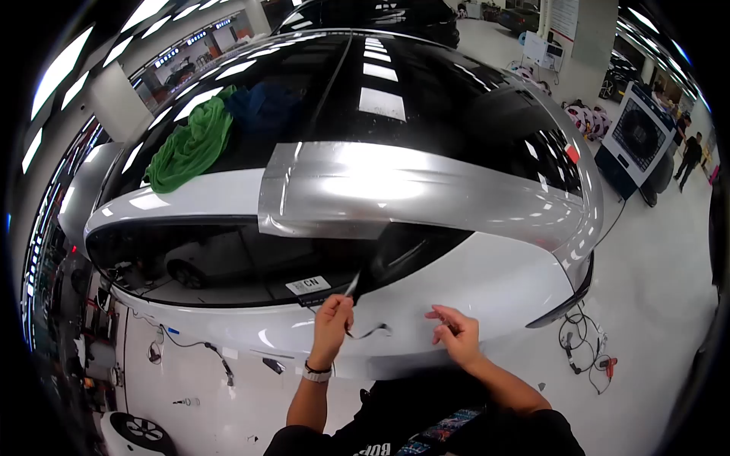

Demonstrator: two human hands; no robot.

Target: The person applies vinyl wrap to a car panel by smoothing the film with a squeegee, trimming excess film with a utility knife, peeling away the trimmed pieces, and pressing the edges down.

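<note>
My left hand (pixel 332 327), with a watch on its wrist, is closed on a slim silver piece (pixel 352 284) that points up toward the side window. Whether this is a tool or a strip of film, I cannot tell. From beside the same hand a thin dark curled strip (pixel 369 333) trails to the right. My right hand (pixel 456 334) is open over the white car body (pixel 487 285), fingers partly bent and apart, apparently holding nothing. Silver film (pixel 380 178) covers part of the roof edge above both hands. A white label (pixel 308 285) marked CN is on the dark window (pixel 205 262).
A green cloth (pixel 192 144) and a dark blue cloth (pixel 262 109) lie on the glossy black roof. Cables (pixel 582 342) are on the floor at right, others (pixel 201 346) at left. A large fan unit (pixel 639 133) stands at right; a person (pixel 690 159) is beyond it.
</note>
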